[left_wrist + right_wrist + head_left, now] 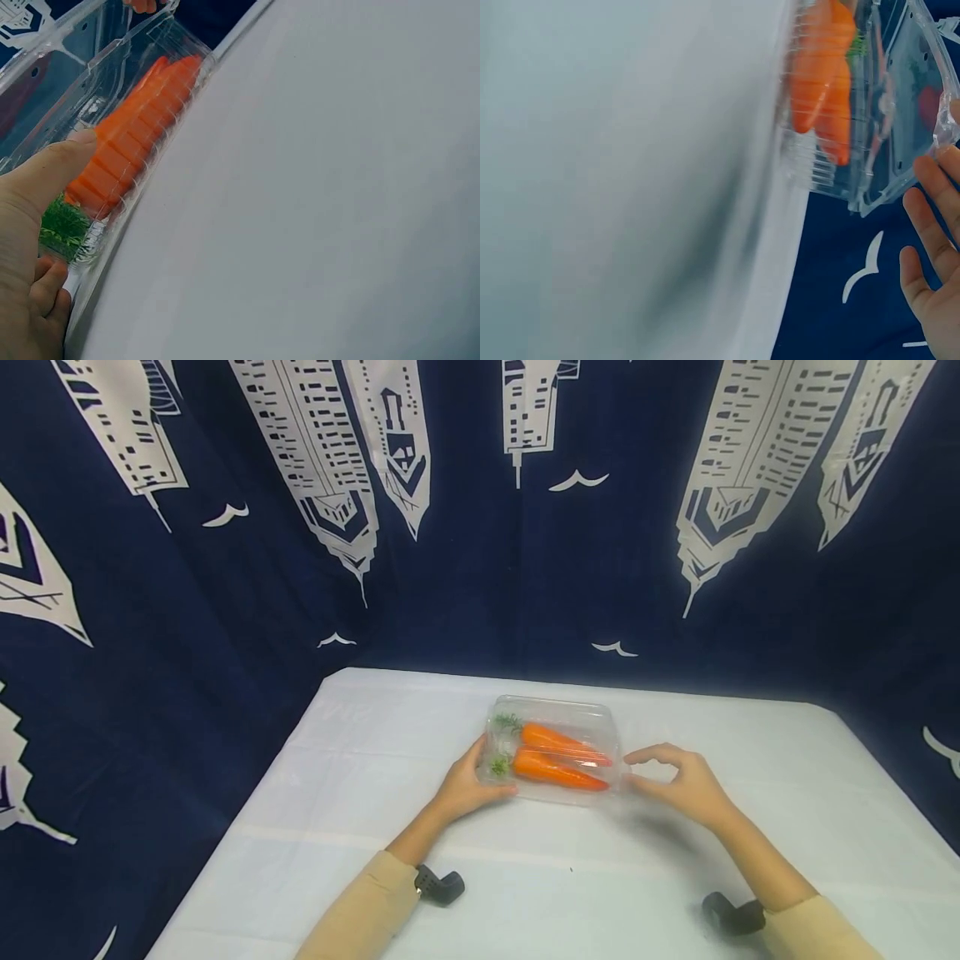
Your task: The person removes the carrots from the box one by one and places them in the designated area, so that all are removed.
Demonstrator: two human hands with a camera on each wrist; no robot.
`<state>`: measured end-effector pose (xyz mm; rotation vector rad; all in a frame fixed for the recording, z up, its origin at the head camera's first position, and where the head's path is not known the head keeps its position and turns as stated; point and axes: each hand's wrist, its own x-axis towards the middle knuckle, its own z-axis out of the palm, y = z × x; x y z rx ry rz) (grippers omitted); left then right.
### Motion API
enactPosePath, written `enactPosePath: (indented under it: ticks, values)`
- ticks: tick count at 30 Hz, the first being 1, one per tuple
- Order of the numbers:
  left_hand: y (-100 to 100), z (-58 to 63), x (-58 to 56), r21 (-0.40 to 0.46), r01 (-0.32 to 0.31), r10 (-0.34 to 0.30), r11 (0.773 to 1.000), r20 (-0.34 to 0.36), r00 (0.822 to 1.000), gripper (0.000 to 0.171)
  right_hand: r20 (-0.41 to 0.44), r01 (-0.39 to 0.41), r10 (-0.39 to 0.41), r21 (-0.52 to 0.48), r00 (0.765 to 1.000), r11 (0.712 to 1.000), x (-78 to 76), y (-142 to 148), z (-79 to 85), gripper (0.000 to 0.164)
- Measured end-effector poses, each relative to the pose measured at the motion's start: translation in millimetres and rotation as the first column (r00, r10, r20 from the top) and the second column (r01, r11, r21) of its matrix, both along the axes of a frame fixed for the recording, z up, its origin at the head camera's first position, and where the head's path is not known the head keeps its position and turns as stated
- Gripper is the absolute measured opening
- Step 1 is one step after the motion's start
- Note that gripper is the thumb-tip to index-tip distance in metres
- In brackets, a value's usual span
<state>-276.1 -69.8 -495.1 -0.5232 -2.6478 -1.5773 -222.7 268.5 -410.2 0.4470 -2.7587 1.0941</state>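
Observation:
A clear plastic clamshell container holds two orange carrots with green tops at the left end. My left hand grips its left end, the thumb lying along the near side and some fingers below. At the opposite end, my right hand pinches the edge of the lid between thumb and forefinger. Its other fingers are spread beside the plastic. In both wrist views the lid stands tilted up from the base. The right thumb is mostly out of the right wrist view.
The container is over a white-covered table, toward its far side. Behind the table hangs a dark blue cloth printed with white buildings and birds. Dark wrist devices sit at both sleeve cuffs.

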Motion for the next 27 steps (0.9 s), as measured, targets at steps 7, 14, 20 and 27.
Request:
enactPosePath:
  ticks: [7, 14, 20, 27]
  values:
    - [-1.4, -0.8, 0.4, -0.005, 0.012, -0.012, 1.0, -0.002, 1.0, 0.106, 0.034, 0.008, -0.008, 0.0, 0.999, 1.0, -7.9, -1.4, 18.9, 0.037]
    - [-1.6, -2.2, 0.0, -0.005, 0.04, -0.041, 0.999, -0.023, 0.999, 0.108, 0.041, 0.0, 0.001, -0.007, 0.999, 1.0, -17.9, -0.9, 38.9, 0.04]
    - [-1.2, -1.1, 1.1, 0.01, 0.044, -0.044, 0.999, -0.017, 0.999, 0.109, 0.005, 0.016, -0.016, -0.024, 1.0, 1.0, -31.1, -0.5, 48.7, 0.041]
    - [-1.6, 1.1, 1.7, 0.002, 0.037, -0.037, 0.999, -0.021, 0.999, 0.109, -0.021, 0.023, -0.025, -0.062, 0.999, 0.998, -47.1, -1.8, 57.0, 0.043]
